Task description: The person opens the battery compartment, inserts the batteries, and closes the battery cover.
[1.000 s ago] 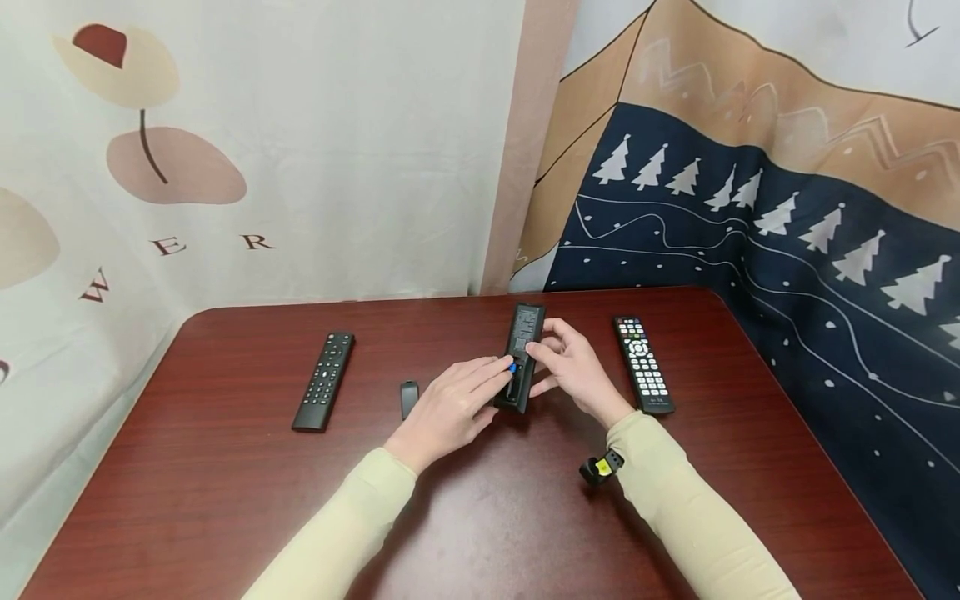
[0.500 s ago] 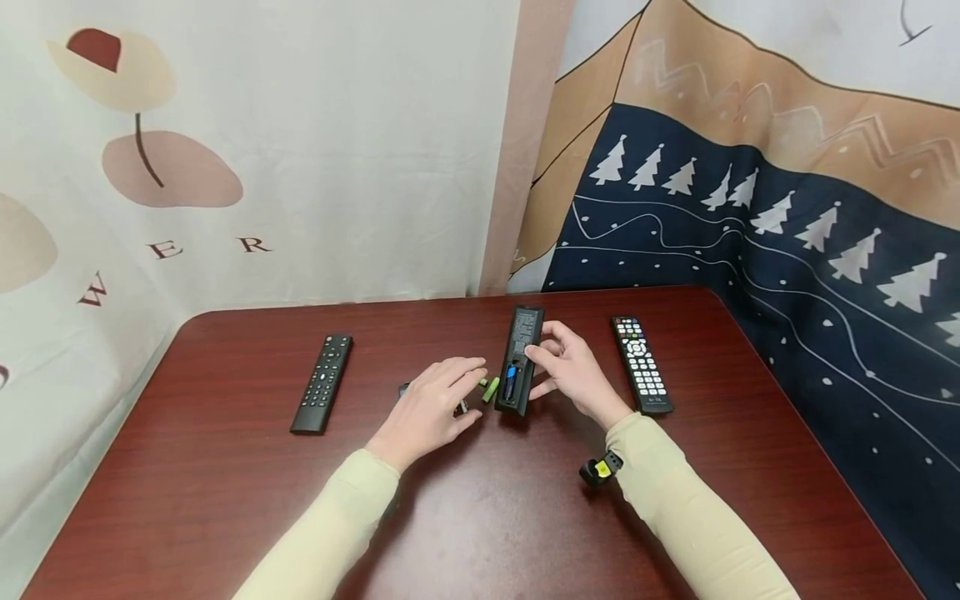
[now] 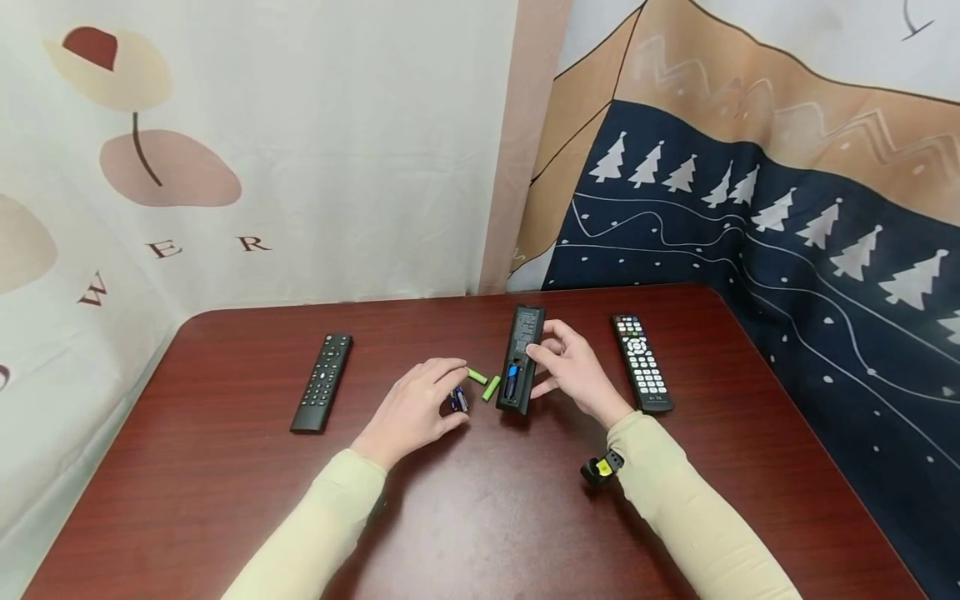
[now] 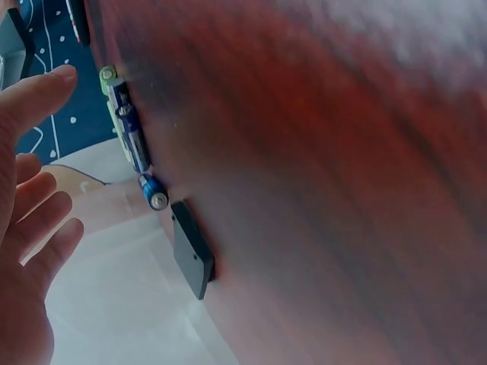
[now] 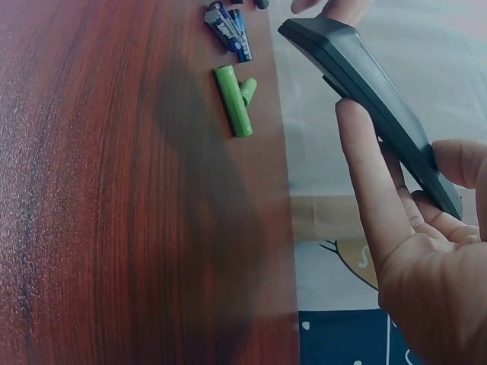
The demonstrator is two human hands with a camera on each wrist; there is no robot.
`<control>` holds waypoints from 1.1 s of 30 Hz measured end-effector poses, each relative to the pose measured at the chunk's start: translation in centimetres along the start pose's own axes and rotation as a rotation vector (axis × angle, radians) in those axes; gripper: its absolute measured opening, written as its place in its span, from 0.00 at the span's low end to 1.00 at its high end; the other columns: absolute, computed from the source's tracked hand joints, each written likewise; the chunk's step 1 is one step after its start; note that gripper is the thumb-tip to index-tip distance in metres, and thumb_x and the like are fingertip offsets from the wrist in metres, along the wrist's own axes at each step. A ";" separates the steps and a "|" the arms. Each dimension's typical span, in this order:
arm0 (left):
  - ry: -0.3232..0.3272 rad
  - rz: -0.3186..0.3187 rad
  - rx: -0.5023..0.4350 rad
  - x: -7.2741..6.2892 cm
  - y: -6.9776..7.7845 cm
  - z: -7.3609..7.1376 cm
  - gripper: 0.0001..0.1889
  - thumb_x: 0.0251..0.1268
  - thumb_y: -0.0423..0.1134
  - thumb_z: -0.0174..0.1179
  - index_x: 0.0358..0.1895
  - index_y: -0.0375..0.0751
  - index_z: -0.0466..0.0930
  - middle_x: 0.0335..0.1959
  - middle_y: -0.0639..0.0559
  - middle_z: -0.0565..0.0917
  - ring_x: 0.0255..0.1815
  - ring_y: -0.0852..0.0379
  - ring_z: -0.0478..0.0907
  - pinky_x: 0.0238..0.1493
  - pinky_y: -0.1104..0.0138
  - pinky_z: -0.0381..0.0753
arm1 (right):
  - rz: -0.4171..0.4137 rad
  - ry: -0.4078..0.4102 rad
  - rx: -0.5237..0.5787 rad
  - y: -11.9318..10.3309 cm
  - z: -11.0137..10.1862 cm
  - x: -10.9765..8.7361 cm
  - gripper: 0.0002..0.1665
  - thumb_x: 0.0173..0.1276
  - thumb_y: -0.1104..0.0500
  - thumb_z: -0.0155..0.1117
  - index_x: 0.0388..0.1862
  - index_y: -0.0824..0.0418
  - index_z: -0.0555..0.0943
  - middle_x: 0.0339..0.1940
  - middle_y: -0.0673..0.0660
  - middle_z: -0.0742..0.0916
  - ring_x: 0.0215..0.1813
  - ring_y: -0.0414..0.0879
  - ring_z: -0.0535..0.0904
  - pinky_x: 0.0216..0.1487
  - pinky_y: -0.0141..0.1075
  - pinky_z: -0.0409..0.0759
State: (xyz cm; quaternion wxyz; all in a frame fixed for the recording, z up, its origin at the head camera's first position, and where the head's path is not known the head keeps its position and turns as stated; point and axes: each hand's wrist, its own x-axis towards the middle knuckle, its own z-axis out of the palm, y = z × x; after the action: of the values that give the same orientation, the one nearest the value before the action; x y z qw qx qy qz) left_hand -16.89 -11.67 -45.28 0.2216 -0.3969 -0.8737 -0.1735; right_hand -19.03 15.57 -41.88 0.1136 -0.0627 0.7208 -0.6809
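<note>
"The right hand (image 3: 573, 367) grips a long black plastic remote control (image 3: 523, 333) by its right-hand edge, thumb on one face, fingers round the other."

"Why back side up?"

"Presumably because the battery compartment is there: it lies uncovered, with a bright-blue cylindrical battery (image 3: 512, 381) in it. Gripping from the side leaves that bay unblocked."

"And the left hand (image 3: 412, 407)?"

"It holds nothing. Its fingers are relaxed and apart, near some small dark-blue cylindrical batteries (image 3: 459, 399) on the glossy red-brown table (image 3: 510, 517)."

"Those two slim green cylindrical batteries (image 3: 491, 388)?"

"They lie between the left hand and the gripped remote, perhaps so that either hand can reach them."

"I see a small flat dark plastic cover (image 4: 192, 255) too."

"Just beyond the blue ones, in the left wrist view (the left hand seems to hide it from the head camera). Probably set aside to expose the bay."

"And the others?"

"A black remote with dark buttons (image 3: 322, 383) lies well to the left, a black remote with white buttons (image 3: 643, 367) to the right. Both are face up, likely placed there to leave working room between."
</note>
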 end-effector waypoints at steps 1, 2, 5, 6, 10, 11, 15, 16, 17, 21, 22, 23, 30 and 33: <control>0.000 0.000 0.000 0.0 -0.1 -0.1 0.32 0.44 0.41 0.84 0.55 0.34 0.83 0.57 0.43 0.84 0.58 0.48 0.80 0.62 0.57 0.81 | 0.002 0.000 -0.002 0.0 0.0 0.0 0.22 0.80 0.64 0.57 0.68 0.67 0.69 0.47 0.68 0.85 0.43 0.53 0.88 0.34 0.50 0.90; 0.000 -0.002 0.001 0.0 -0.2 -0.2 0.32 0.44 0.41 0.84 0.55 0.34 0.83 0.57 0.43 0.84 0.58 0.48 0.81 0.62 0.57 0.81 | 0.004 0.000 -0.005 0.0 0.0 0.0 0.22 0.80 0.64 0.57 0.68 0.67 0.68 0.47 0.68 0.85 0.43 0.54 0.88 0.34 0.50 0.90; -0.020 -0.019 -0.002 -0.1 -0.4 -0.3 0.32 0.45 0.42 0.84 0.55 0.34 0.83 0.57 0.43 0.84 0.59 0.47 0.81 0.63 0.56 0.80 | 0.007 0.003 -0.011 0.0 -0.1 0.0 0.22 0.80 0.64 0.57 0.69 0.66 0.68 0.47 0.68 0.85 0.45 0.57 0.88 0.35 0.51 0.90; -0.028 -0.029 -0.002 -0.2 -0.5 -0.4 0.33 0.46 0.43 0.84 0.56 0.34 0.83 0.57 0.43 0.84 0.59 0.47 0.80 0.63 0.55 0.80 | 0.007 0.003 -0.012 0.0 -0.2 0.0 0.22 0.80 0.64 0.57 0.69 0.66 0.68 0.47 0.69 0.85 0.45 0.58 0.88 0.35 0.51 0.90; -0.056 -0.061 0.000 -0.3 -0.9 -0.5 0.34 0.47 0.45 0.83 0.57 0.34 0.82 0.58 0.43 0.84 0.60 0.46 0.80 0.63 0.53 0.80 | 0.006 0.003 -0.018 -0.2 -0.3 -0.1 0.22 0.80 0.63 0.57 0.69 0.66 0.68 0.48 0.69 0.85 0.45 0.58 0.87 0.35 0.51 0.90; -0.062 -0.066 0.000 -0.3 -1.0 -0.6 0.33 0.47 0.45 0.83 0.57 0.34 0.83 0.58 0.43 0.83 0.60 0.46 0.80 0.63 0.53 0.80 | 0.006 0.003 -0.019 -0.2 -0.3 -0.1 0.22 0.80 0.63 0.57 0.69 0.66 0.68 0.48 0.69 0.85 0.45 0.58 0.87 0.35 0.51 0.90; -0.085 -0.079 -0.001 -0.4 -1.4 -0.7 0.31 0.50 0.40 0.82 0.57 0.32 0.82 0.58 0.43 0.83 0.60 0.46 0.80 0.64 0.54 0.80 | 0.006 0.005 -0.022 -0.2 -0.4 -0.2 0.22 0.80 0.63 0.57 0.69 0.66 0.68 0.48 0.69 0.85 0.45 0.59 0.87 0.35 0.51 0.90; -0.091 -0.082 -0.002 -0.4 -1.4 -0.8 0.31 0.50 0.39 0.82 0.57 0.32 0.82 0.58 0.43 0.83 0.60 0.46 0.80 0.64 0.54 0.79 | 0.005 0.006 -0.023 -0.2 -0.4 -0.2 0.22 0.80 0.63 0.57 0.69 0.66 0.69 0.48 0.69 0.85 0.45 0.59 0.87 0.35 0.51 0.90; -0.098 -0.085 -0.003 -0.4 -1.5 -0.8 0.30 0.50 0.38 0.81 0.57 0.32 0.82 0.58 0.43 0.83 0.60 0.46 0.80 0.65 0.54 0.79 | 0.004 0.007 -0.023 -0.2 -0.4 -0.2 0.22 0.80 0.63 0.57 0.69 0.66 0.69 0.48 0.69 0.85 0.45 0.60 0.87 0.35 0.51 0.90; -0.118 -0.096 0.002 -0.3 -1.8 -0.9 0.27 0.52 0.32 0.80 0.57 0.32 0.82 0.58 0.44 0.83 0.60 0.46 0.80 0.65 0.54 0.79 | 0.000 0.009 -0.022 -0.2 -0.4 -0.2 0.22 0.80 0.63 0.57 0.69 0.66 0.69 0.47 0.69 0.85 0.45 0.60 0.87 0.34 0.51 0.90; -0.123 -0.096 0.006 -0.3 -1.8 -1.0 0.27 0.52 0.30 0.79 0.57 0.32 0.82 0.58 0.44 0.83 0.60 0.46 0.80 0.65 0.55 0.79 | -0.001 0.008 -0.023 -0.2 -0.4 -0.2 0.22 0.80 0.63 0.57 0.68 0.66 0.69 0.47 0.69 0.85 0.45 0.60 0.87 0.34 0.51 0.90; -0.129 -0.098 0.008 -0.2 -1.9 -1.0 0.26 0.52 0.29 0.78 0.57 0.32 0.82 0.58 0.44 0.83 0.60 0.46 0.80 0.65 0.55 0.79 | -0.001 0.007 -0.024 -0.2 -0.4 -0.2 0.22 0.80 0.63 0.57 0.68 0.66 0.69 0.47 0.69 0.85 0.45 0.59 0.87 0.35 0.51 0.90; -0.179 -0.104 0.009 -0.2 -2.1 -0.6 0.25 0.52 0.22 0.74 0.57 0.33 0.83 0.58 0.44 0.84 0.60 0.47 0.81 0.64 0.56 0.80 | 0.004 0.008 -0.028 -0.2 -0.3 -0.4 0.22 0.80 0.64 0.57 0.68 0.66 0.69 0.48 0.69 0.85 0.44 0.56 0.88 0.35 0.50 0.90; -0.185 -0.105 0.010 -0.3 -2.2 -0.3 0.25 0.52 0.20 0.73 0.56 0.32 0.83 0.57 0.44 0.84 0.59 0.46 0.81 0.63 0.55 0.81 | 0.004 0.009 -0.025 -0.1 -0.4 -0.4 0.22 0.80 0.64 0.57 0.68 0.66 0.69 0.48 0.69 0.85 0.44 0.57 0.88 0.35 0.50 0.90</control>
State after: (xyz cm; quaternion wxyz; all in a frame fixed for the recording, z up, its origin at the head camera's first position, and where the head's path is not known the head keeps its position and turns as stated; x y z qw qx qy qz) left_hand -18.32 -13.37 -45.43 0.1327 -0.3638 -0.9108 -0.1429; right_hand -18.73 16.02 -41.70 0.1111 -0.0596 0.7299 -0.6718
